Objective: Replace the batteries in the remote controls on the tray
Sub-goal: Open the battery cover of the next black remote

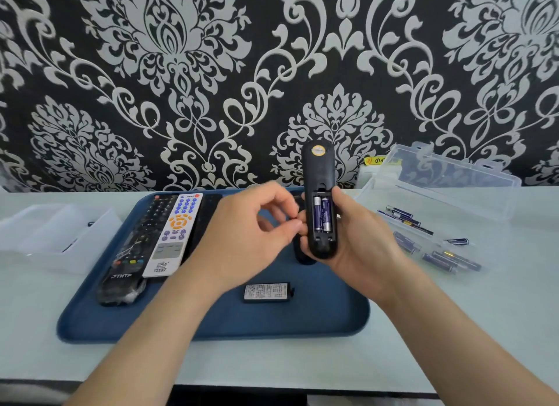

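Observation:
My right hand (360,242) grips a black remote (319,175) upright above the blue tray (211,324), back side toward me. Its battery bay is uncovered and holds two purple batteries (321,214). My left hand (251,233) is beside the remote's left edge with fingers curled, thumb and fingertips touching the remote at the bay. The detached battery cover (267,292) lies on the tray in front. A black remote (130,248) and a white remote (174,233) lie side by side on the tray's left part.
A clear open box (447,181) stands at the right with several purple batteries (435,248) in its tray. A translucent container (51,236) sits left of the blue tray. Another dark remote (302,257) lies partly hidden behind my hands. A patterned wall rises behind the table.

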The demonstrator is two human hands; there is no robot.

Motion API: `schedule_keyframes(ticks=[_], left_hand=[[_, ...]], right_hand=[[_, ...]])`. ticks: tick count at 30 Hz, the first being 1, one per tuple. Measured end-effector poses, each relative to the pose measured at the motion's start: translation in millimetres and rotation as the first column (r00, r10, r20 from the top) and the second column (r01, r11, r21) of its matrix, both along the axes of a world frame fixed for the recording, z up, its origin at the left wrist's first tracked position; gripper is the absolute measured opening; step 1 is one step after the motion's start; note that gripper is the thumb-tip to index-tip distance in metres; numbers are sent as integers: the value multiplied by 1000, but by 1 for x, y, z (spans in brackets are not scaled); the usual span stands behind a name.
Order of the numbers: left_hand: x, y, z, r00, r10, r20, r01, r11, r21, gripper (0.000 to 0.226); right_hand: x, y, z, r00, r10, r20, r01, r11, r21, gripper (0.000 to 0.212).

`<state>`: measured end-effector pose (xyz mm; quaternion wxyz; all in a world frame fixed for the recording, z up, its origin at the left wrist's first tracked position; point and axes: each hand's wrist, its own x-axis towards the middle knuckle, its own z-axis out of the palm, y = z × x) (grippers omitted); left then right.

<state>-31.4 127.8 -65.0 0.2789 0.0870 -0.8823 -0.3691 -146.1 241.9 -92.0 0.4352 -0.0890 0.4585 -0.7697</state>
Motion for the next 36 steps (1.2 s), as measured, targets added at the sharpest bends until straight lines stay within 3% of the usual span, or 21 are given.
schedule_keyframes(ticks=[2, 4, 12, 25, 33, 34, 36], left_hand=[[-3, 7, -1, 994, 22, -107, -36, 991, -132, 22], [-5, 12, -7, 995, 34, -97, -60, 960, -274, 26], [-7, 13, -9, 997, 66, -33, -74, 922, -379, 33], [-11, 12, -6, 997, 69, -20, -71, 984, -164, 36], [-9, 16, -8, 991, 69, -112, -84, 988, -129, 45], [-10, 16, -8, 990, 57, -128, -67, 995, -69, 48], [-10, 17, -6, 981, 34, -192, 3, 981, 192, 55]], right_hand=[[2, -2, -1, 1000, 12, -24, -12, 1000, -5, 41], [5, -3, -2, 999, 22, -46, -21, 1000, 5, 40], [12, -6, -3, 988, -7, -152, 12, 999, 33, 38], [22, -9, -5, 957, -23, -288, 46, 996, 74, 43], [28, -8, 2, 989, 66, -129, -70, 997, -23, 39], [27, -8, 2, 994, 63, -94, -66, 997, -30, 36], [24, -9, 2, 998, 59, -1, -59, 997, -48, 30]])
